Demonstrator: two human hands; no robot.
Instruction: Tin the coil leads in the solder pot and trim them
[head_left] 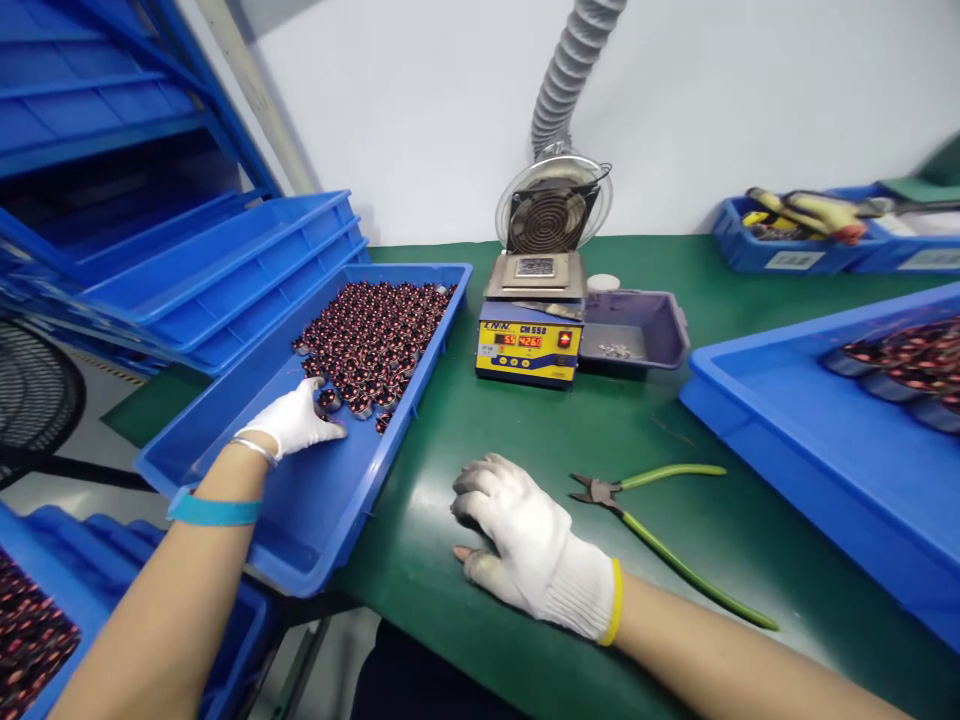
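My left hand [296, 418], in a white glove, reaches into a long blue bin [300, 530]. Its thumb and fingers are apart beside a small black-and-copper wound coil [328, 401] at the near edge of a pile. Many similar coils [375, 340] fill the bin's far half. My right hand [517, 530] wears a white knit glove with a yellow cuff and hovers over or rests on the green table, fingers loosely spread, holding nothing. To its right lie green-handled cutting pliers [600, 492] with their handles spread.
A yellow-fronted solder pot [529, 350] with a red digital display stands at centre back under a grey duct hose [574, 75]. Beside it sits a purple-grey tray [645, 325]. A blue bin [795, 420] with larger coils is at right. Stacked blue bins [247, 270] stand left.
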